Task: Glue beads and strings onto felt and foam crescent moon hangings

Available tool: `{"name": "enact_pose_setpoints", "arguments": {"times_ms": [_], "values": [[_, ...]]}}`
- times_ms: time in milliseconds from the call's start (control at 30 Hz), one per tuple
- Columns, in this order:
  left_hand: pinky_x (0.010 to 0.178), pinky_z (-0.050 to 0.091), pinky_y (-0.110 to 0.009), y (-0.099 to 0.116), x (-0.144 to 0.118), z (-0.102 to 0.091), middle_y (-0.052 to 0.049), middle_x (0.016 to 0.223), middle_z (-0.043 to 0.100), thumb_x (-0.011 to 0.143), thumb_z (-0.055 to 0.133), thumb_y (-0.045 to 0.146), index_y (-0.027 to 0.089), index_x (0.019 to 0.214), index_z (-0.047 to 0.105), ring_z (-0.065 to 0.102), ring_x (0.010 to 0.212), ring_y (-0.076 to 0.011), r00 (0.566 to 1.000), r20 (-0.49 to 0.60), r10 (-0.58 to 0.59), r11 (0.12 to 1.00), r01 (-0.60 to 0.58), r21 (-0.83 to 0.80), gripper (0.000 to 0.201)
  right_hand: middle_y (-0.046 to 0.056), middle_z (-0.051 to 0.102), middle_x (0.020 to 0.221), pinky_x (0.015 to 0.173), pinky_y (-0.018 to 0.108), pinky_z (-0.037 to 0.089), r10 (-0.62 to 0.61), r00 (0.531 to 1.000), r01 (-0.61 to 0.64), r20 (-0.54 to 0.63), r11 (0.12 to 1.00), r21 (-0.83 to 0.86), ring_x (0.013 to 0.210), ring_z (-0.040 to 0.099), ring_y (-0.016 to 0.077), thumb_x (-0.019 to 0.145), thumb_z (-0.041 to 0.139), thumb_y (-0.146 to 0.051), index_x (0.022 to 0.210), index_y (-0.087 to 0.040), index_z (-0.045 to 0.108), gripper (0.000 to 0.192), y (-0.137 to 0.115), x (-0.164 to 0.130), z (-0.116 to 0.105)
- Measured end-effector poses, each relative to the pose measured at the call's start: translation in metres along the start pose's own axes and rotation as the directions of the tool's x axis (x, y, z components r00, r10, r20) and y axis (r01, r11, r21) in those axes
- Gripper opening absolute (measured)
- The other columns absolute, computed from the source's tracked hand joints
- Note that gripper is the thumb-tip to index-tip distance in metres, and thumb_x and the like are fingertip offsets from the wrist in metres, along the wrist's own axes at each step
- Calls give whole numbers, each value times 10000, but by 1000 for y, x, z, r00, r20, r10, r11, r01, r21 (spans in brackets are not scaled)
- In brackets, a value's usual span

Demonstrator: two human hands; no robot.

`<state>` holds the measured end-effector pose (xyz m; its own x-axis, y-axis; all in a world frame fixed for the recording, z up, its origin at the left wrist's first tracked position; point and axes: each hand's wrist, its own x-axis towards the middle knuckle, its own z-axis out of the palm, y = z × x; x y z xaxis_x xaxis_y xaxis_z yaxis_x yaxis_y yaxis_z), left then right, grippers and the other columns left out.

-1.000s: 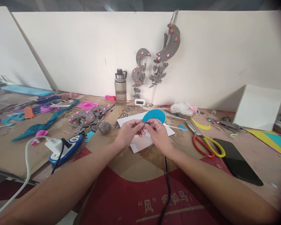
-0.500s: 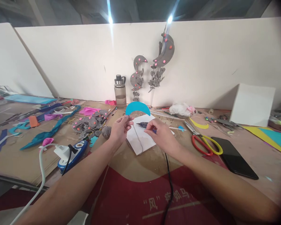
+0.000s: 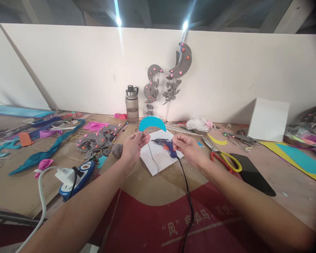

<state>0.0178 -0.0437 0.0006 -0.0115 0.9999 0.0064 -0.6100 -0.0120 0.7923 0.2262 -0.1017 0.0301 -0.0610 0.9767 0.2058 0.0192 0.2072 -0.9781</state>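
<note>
My left hand (image 3: 135, 146) is closed at the lower left tip of a bright blue crescent cutout (image 3: 152, 123). From its fingers a strand of grey yarn (image 3: 153, 160) hangs down across a white board (image 3: 150, 167). Over that board, a dark blue glue gun (image 3: 170, 147) points its nozzle left toward my left hand. My right hand (image 3: 186, 147) is pinched at the gun's rear end; what sits between the fingertips, if anything, is too small to make out. A ball of grey yarn (image 3: 117, 150) rests beside my left wrist.
Scissors (image 3: 226, 158) and a black phone (image 3: 252, 174) lie to the right. A bottle (image 3: 132, 105) stands at the back. On the left are a power strip (image 3: 79, 179) and grey felt pieces (image 3: 97, 140). A black cord (image 3: 188, 196) trails toward me.
My right hand has moved right, uncovering more of the glue gun's body. The left hand stays at the blue crescent. The whole view has shifted slightly.
</note>
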Motion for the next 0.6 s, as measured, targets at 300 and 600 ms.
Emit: {"name": "enact_pose_setpoints", "arguments": {"times_ms": [300, 600], "values": [[674, 574, -258, -25, -10, -2, -97, 767, 716, 812, 695, 227, 87, 834, 628, 700, 670, -142, 998, 56, -43, 990, 35, 135, 157, -25, 522, 579, 547, 245, 347, 73, 997, -69, -5, 962, 265, 568, 457, 103, 683, 717, -301, 686, -185, 574, 184, 0, -10, 8], [656, 562, -245, -30, -9, -5, -97, 747, 708, 858, 624, 178, 76, 816, 632, 687, 647, -126, 997, 21, -68, 987, 64, 148, 110, -37, 499, 590, 559, 249, 340, 59, 998, -50, -27, 968, 244, 560, 443, 102, 658, 708, -345, 696, -195, 556, 216, 4, -14, 9]]}}
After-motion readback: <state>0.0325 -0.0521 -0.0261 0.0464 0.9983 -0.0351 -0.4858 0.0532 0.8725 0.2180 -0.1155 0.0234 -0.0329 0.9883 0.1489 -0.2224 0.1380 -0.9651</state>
